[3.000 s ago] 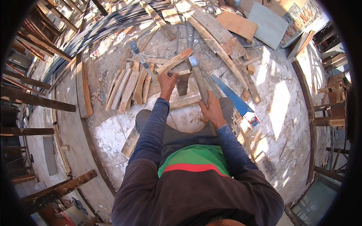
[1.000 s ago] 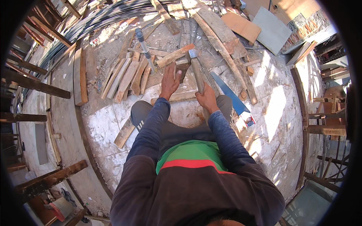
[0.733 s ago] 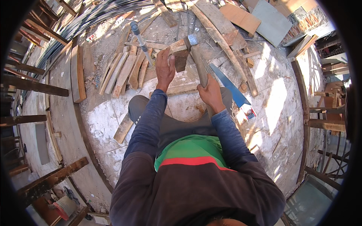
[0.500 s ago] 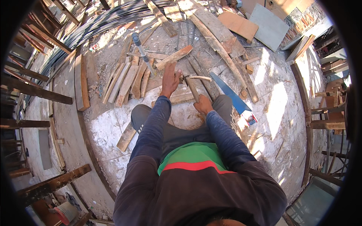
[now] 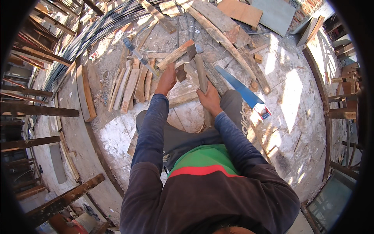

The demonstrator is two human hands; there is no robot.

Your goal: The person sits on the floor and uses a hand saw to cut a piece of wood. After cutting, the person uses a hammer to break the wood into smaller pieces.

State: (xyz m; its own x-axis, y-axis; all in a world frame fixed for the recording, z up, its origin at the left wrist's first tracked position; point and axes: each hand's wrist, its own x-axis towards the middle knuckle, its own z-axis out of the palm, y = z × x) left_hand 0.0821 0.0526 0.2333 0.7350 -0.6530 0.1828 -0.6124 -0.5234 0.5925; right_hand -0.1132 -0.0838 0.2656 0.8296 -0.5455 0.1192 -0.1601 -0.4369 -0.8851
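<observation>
My right hand (image 5: 210,98) grips a hammer by its thick wooden handle (image 5: 200,72). The metal hammer head (image 5: 193,50) points away from me, raised over the scattered timber. To its left, my left hand (image 5: 166,80) is closed on a short piece of wood (image 5: 180,73) with a dark, rough end; its fingertips are partly hidden. A plank (image 5: 183,99) lies crosswise between my knees, just beyond my lap. Right of the hammer, on the floor beside my right knee, rests a handsaw with a blue blade (image 5: 238,86) and a patterned handle (image 5: 265,113).
Several short boards (image 5: 130,85) lie side by side at left, near an upright grey pipe (image 5: 134,50). Long planks (image 5: 222,43) stretch beyond the saw. Bundled steel bars (image 5: 105,33) and flat panels (image 5: 272,15) lie farther off. Timber posts (image 5: 43,109) jut in at left.
The hammer has swung up with its head farther from me. My left hand, fingers extended before, is now closed on the wood piece. The curved wood strip by the hammer no longer shows.
</observation>
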